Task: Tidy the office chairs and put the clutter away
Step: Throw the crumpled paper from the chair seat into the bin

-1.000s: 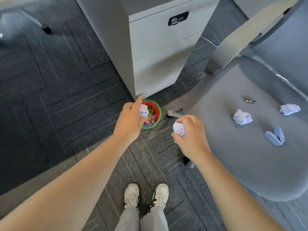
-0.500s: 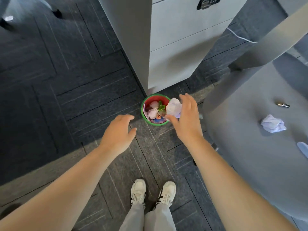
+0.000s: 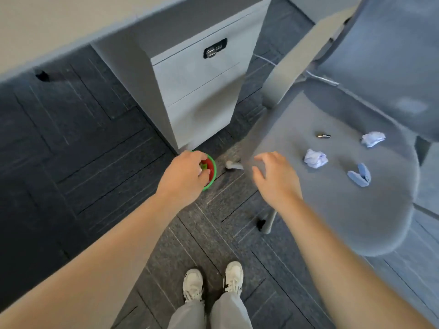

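Beside the cabinet [image 3: 202, 91], at its near corner on the carpet, I see the bin [image 3: 212, 169], red inside with a green rim and scraps in it. My left hand [image 3: 184, 178] hangs over the bin and covers most of it; its fingers curl down toward the opening, and I cannot tell whether they pinch anything. My right hand [image 3: 275, 179] is to the right of the bin, over the near edge of the chair [image 3: 344, 210], fingers spread and empty. Farther right of the bin, on the chair seat, lies the clutter: one paper ball [image 3: 316, 158] just beyond my right fingertips, not touching them; a second paper ball [image 3: 373, 138] toward the backrest; a blue clip [image 3: 360, 178] near the first ball; and a battery [image 3: 324, 136] farther from me than that ball. All four sit apart from each other. A chair leg with a caster [image 3: 260, 224] stands below my right wrist. My shoes [image 3: 213, 283] are on the carpet, nearer me than the bin.
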